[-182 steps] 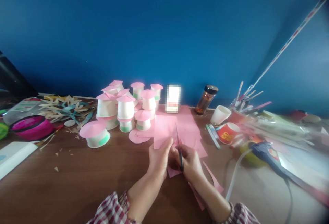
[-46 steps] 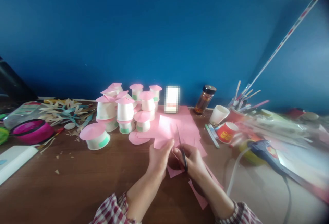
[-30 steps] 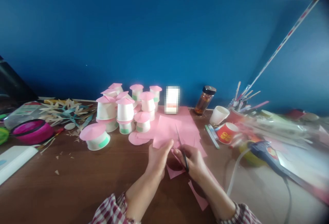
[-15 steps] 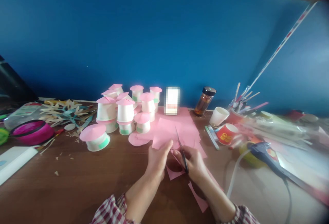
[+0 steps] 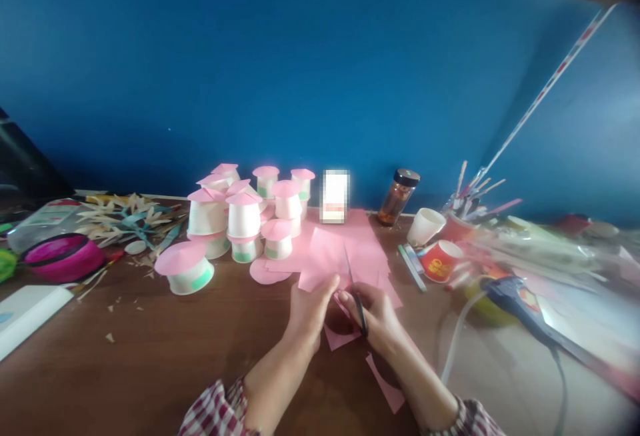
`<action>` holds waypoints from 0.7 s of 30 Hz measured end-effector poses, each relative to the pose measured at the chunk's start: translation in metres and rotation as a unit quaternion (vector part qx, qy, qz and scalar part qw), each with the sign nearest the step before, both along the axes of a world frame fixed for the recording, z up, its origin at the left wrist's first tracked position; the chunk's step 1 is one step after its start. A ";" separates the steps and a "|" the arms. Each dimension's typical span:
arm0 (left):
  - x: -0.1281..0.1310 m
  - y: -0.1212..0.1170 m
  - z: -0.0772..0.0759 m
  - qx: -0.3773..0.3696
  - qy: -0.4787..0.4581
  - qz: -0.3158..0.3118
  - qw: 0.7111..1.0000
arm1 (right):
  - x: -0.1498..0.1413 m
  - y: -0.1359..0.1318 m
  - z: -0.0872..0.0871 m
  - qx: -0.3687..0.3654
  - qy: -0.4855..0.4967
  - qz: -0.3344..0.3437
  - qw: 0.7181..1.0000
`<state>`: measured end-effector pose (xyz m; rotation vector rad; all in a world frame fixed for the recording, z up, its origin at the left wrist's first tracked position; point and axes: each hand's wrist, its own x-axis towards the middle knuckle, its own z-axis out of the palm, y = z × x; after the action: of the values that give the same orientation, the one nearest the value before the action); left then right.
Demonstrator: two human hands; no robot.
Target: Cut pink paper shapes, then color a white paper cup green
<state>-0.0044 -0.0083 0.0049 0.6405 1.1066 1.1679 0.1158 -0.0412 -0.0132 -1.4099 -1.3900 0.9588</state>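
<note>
My left hand (image 5: 307,309) pinches the near edge of a pink paper sheet (image 5: 325,256) held up over the wooden table (image 5: 150,349). My right hand (image 5: 377,316) grips a pair of dark scissors (image 5: 354,286), blades pointing away into the paper just right of my left thumb. Pink offcuts (image 5: 385,386) lie on the table below my hands. More pink sheets (image 5: 365,239) are spread behind the held piece.
A cluster of upturned white paper cups with pink tops (image 5: 240,213) stands at the back left. At right are a glass jar (image 5: 397,196), paper cups (image 5: 443,259), a glue gun (image 5: 515,293) with cable, and clutter. A magenta bowl (image 5: 63,256) and paper shreds lie far left.
The held pink sheet has turned slightly between my hands while the scissors stay in the cut. An offcut strip has dropped nearer the table's front edge.
</note>
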 end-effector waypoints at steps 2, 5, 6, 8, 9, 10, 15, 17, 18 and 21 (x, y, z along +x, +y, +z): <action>0.000 -0.001 0.002 -0.003 0.001 0.009 1.000 | 0.001 0.000 -0.001 0.009 -0.011 -0.002 1.000; 0.000 -0.001 0.002 -0.003 -0.005 0.013 1.000 | 0.002 0.001 -0.002 0.010 -0.022 -0.003 1.000; 0.000 -0.001 0.002 -0.004 -0.008 0.014 1.000 | 0.002 0.001 -0.001 0.008 -0.023 -0.002 1.000; 0.000 -0.001 0.001 -0.006 -0.013 0.017 1.000 | 0.002 0.001 0.000 0.003 -0.024 0.000 1.000; 0.000 -0.001 0.001 -0.008 -0.013 0.021 1.000 | 0.002 0.001 0.000 0.002 -0.026 0.000 1.000; 0.000 -0.001 0.001 -0.011 -0.013 0.025 1.000 | 0.002 0.001 0.000 0.002 -0.028 0.000 1.000; 0.000 0.000 0.002 -0.024 -0.014 0.021 0.999 | 0.002 0.000 0.001 0.006 -0.046 -0.006 0.999; 0.000 0.000 0.001 -0.019 -0.018 0.020 0.999 | 0.002 0.000 0.001 0.007 -0.051 -0.005 0.999; 0.000 0.000 0.000 -0.016 -0.021 0.021 0.999 | 0.002 0.001 0.000 0.008 -0.051 -0.005 0.999; 0.000 0.001 -0.005 -0.008 -0.032 0.015 0.999 | 0.002 0.001 0.000 0.009 -0.055 -0.005 0.998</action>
<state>-0.0048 -0.0070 -0.0006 0.5718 1.0746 1.1967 0.1176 -0.0401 -0.0131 -1.4733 -1.4659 0.8712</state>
